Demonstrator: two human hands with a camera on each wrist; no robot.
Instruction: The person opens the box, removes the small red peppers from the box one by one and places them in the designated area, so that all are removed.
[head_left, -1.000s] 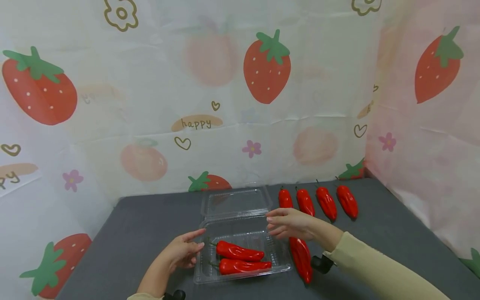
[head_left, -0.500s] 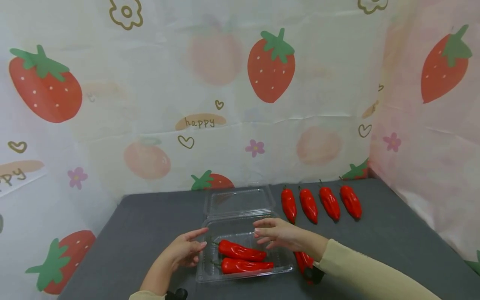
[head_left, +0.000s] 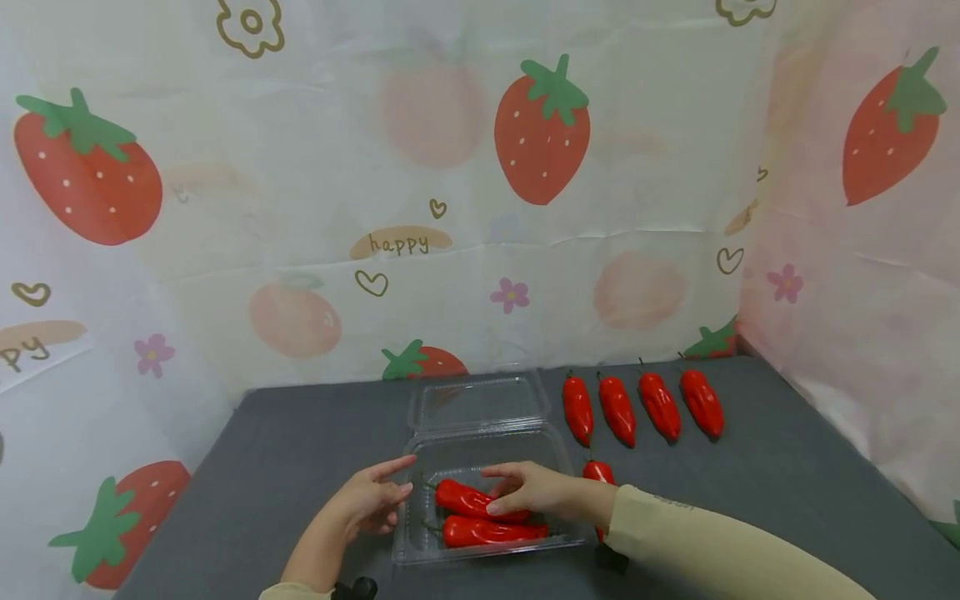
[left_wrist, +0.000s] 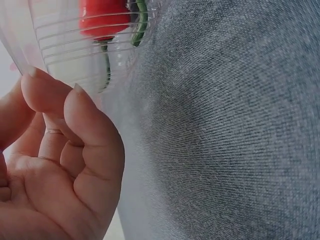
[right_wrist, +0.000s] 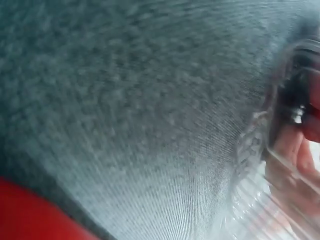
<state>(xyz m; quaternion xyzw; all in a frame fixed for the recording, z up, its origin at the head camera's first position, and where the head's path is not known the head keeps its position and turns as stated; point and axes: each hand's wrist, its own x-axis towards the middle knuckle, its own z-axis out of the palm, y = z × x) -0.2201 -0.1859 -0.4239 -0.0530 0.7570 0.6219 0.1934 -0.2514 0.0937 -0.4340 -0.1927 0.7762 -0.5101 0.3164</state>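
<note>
A clear plastic clamshell box (head_left: pixel 431 450) lies on the dark table with its lid laid back. Two red peppers lie inside, the upper pepper (head_left: pixel 453 497) and the lower pepper (head_left: pixel 491 533). My left hand (head_left: pixel 363 502) pinches the box's left rim between thumb and fingers; the left wrist view shows its curled fingers (left_wrist: pixel 95 125) against the wall. My right hand (head_left: pixel 536 487) reaches in from the right, its thumb in front of the upper pepper and its fingers behind, gripping it lightly. In the right wrist view the box is blurred, and that grip cannot be made out.
Another red pepper (head_left: pixel 598 472) lies right of the box, partly hidden by my right forearm. Several red peppers (head_left: pixel 617 412) stand in a row at the back right. A strawberry-printed cloth (head_left: pixel 480 317) walls the table's (head_left: pixel 322 425) back and sides.
My right hand has moved left and down from above the box's right side onto the upper pepper, which has shifted very slightly left. My left hand stays at the rim.
</note>
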